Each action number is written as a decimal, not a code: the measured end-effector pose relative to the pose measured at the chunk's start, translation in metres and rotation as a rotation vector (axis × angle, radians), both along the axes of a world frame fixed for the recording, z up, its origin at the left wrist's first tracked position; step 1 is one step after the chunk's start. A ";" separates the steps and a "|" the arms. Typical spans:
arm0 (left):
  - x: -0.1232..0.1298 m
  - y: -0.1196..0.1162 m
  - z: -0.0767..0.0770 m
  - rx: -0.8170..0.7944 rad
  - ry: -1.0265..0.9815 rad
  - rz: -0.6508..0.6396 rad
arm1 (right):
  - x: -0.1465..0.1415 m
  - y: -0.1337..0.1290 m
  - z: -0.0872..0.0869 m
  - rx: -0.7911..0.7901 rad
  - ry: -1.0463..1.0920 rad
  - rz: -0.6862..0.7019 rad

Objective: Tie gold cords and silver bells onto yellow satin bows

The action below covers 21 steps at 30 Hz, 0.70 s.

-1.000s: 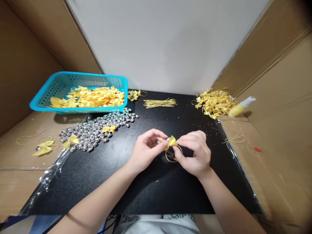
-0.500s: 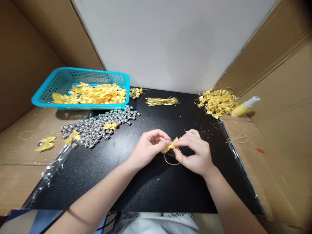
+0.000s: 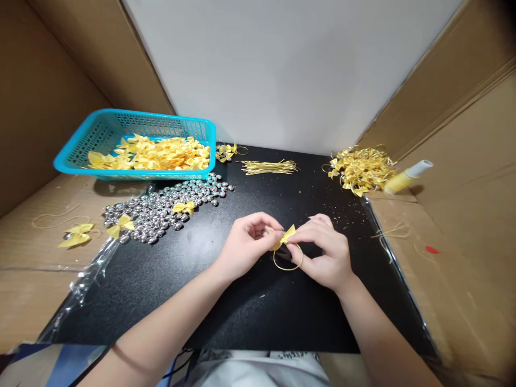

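A small yellow ribbon bow [image 3: 287, 235] is pinched between my two hands above the black tabletop. A thin gold cord loop [image 3: 287, 269] hangs below it toward me. My left hand [image 3: 252, 241] is closed, thumb and forefinger gripping the bow's left side. From the other side, my right hand [image 3: 325, 250] pinches the bow near its knot, with the cord loop passing by the thumb. My fingertips hide the bow's middle, so I cannot see whether a bead sits there.
At back left stands a blue basket [image 3: 135, 173] of yellow bows. Silver beads [image 3: 161, 207] spread before it. Gold cords [image 3: 269, 167] lie at back centre. Finished-looking looped bows [image 3: 358, 169] are heaped at back right beside a yellow-and-white tube [image 3: 407, 177]. Cardboard walls [image 3: 475, 107] flank the table.
The bow has turned slightly between my fingers, its upper tail now standing more upright. Both hands keep their grip in nearly the same place.
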<state>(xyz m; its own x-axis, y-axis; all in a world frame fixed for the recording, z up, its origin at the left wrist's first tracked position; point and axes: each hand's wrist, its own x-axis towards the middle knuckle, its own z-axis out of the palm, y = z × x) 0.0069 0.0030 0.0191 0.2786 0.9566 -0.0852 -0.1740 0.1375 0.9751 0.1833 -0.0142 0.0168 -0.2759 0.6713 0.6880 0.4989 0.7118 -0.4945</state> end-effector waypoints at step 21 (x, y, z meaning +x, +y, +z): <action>0.001 -0.012 -0.002 0.573 0.288 0.249 | -0.009 -0.007 -0.002 0.077 0.127 -0.222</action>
